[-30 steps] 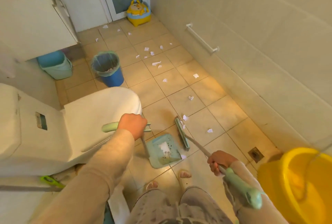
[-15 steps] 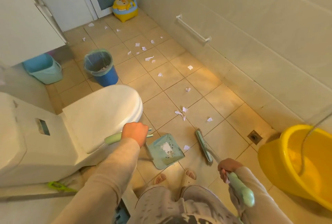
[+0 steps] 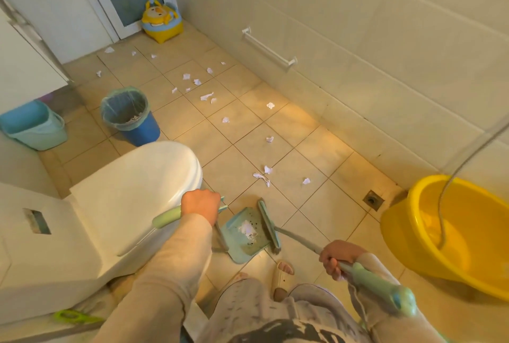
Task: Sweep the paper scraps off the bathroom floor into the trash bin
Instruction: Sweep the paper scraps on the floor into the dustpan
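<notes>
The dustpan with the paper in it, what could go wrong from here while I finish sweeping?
1. The dustpan already holds scraps; tilting it on the way to the trash bin could spill them.
2. The broom head sits at the pan's open edge, so a hard stroke might flick paper over it.
3. Many paper scraps lie further out; the yellow basin beside your right hand could get bumped.

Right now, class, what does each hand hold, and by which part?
Left hand: dustpan, by its long handle's grip. Right hand: broom, by its handle.
</notes>
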Tool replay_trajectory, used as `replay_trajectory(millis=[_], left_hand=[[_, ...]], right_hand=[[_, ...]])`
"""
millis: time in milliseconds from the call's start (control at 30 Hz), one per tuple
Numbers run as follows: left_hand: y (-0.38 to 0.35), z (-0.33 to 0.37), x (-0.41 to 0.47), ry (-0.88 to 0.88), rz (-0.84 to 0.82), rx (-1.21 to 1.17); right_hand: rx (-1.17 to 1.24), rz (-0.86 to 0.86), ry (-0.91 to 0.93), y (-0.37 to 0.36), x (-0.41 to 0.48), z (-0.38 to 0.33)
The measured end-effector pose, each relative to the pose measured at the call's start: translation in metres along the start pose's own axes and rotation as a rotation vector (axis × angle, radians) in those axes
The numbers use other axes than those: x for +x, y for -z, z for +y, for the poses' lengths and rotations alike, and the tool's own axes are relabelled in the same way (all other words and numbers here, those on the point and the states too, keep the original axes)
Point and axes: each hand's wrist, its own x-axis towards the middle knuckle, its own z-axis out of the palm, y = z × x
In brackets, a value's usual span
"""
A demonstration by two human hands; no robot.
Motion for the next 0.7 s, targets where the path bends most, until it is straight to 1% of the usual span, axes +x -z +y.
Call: replay_trajectory(millis=[200,400,467,567,700], left_hand=[[0.016,0.011,0.011,-0.059,0.051,-0.097],[0.036,0.032,0.023,-0.098,-0.031,-0.282],[0.042,0.041,0.026,-0.108,-0.032,-0.308],[0.052,0.056,0.033,-0.115,0.024,-0.289],[0.069,0.074,0.047,-0.084,0.084,-0.253]], right_hand=[[0.017,0.118,0.014,0.009,0.002,0.006],[0.120,0.156,-0.024,0.029,0.016,0.013],[0.124,0.186,-0.021,0.041,0.020,0.009],[0.078,0.225,-0.012,0.064,0.029,-0.003],[-0.078,0.238,-0.010,0.108,0.043,-0.025]])
